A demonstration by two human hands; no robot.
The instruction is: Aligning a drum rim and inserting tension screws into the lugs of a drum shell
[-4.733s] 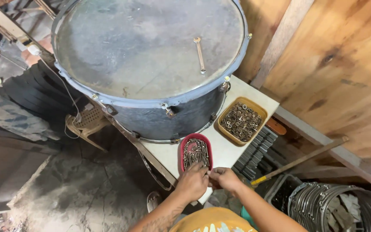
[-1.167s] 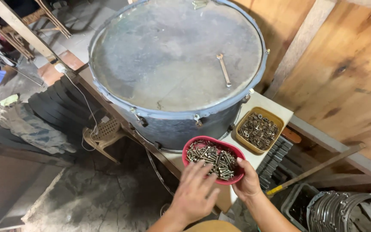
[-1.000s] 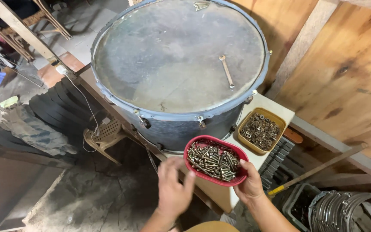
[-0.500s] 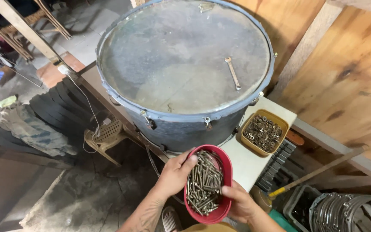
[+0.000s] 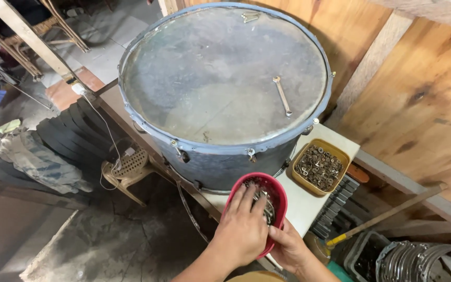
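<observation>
A red oval tray (image 5: 278, 189) filled with metal bolts is lifted off the white table (image 5: 303, 203), just below the big blue drum (image 5: 220, 89). My right hand (image 5: 288, 248) holds the tray from underneath at its near end. My left hand (image 5: 244, 230) lies flat over the bolts in the tray, fingers spread and reaching among them. Whether it grips any bolt is hidden. A wrench (image 5: 282, 95) rests on the drumhead.
A yellow tray (image 5: 321, 167) of small metal parts sits on the table to the right of the drum. A wooden wall stands on the right. A stick with a yellow tip (image 5: 382, 216), metal hoops (image 5: 424, 261), a plastic stool (image 5: 126, 169) and stacked black sheets (image 5: 74, 138) surround the table.
The red tray was picked up from the table and tilted toward me. My left hand moved from beside the tray onto the bolts inside it.
</observation>
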